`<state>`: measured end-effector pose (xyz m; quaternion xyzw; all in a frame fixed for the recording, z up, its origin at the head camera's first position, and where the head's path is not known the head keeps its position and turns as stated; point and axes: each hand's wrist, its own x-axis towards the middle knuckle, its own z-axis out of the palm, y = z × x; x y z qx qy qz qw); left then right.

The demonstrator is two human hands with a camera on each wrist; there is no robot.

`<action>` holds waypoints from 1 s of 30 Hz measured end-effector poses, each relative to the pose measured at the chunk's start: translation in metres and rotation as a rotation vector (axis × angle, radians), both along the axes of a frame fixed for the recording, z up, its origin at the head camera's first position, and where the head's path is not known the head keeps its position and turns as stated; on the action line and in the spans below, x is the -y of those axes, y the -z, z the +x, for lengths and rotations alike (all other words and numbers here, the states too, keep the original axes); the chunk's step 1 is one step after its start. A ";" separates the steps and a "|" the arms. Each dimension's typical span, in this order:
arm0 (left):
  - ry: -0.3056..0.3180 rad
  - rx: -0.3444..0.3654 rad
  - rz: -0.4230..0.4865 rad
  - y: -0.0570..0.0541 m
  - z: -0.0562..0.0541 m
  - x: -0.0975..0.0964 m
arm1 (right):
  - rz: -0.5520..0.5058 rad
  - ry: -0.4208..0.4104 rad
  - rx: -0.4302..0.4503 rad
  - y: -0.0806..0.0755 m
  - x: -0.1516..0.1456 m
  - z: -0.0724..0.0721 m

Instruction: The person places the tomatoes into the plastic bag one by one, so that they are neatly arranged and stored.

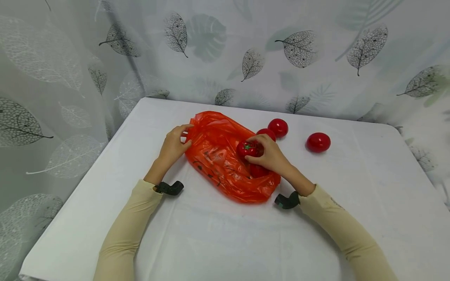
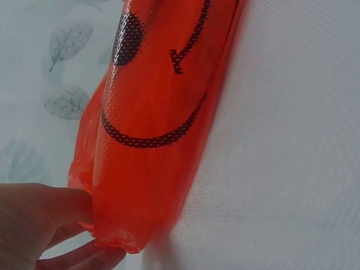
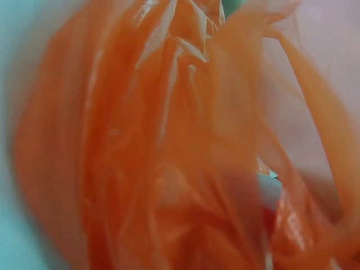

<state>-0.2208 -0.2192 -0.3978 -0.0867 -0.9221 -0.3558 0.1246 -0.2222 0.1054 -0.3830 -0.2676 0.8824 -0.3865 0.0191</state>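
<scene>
On a white-covered table lies a crumpled, translucent orange-red plastic bag. At its mouth a right hand grips a glossy red tomato with a green calyx; a left hand touches the opposite end, whether pinching I cannot tell. Beyond sit three round, red tomatoes, then grey leaf-printed fabric.

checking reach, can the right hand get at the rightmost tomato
Probably, once the right hand lets go of the tomato it holds: only bare table lies between the hand and the rightmost tomato.
</scene>
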 end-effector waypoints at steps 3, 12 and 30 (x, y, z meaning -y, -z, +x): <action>0.001 -0.005 0.003 0.000 0.000 0.000 | -0.011 0.004 0.003 -0.001 -0.002 0.001; 0.002 0.006 0.002 0.000 0.001 0.000 | -0.044 0.007 0.012 0.001 -0.010 0.005; 0.019 -0.008 -0.003 0.000 0.000 0.000 | -0.100 0.056 0.030 0.003 -0.031 0.009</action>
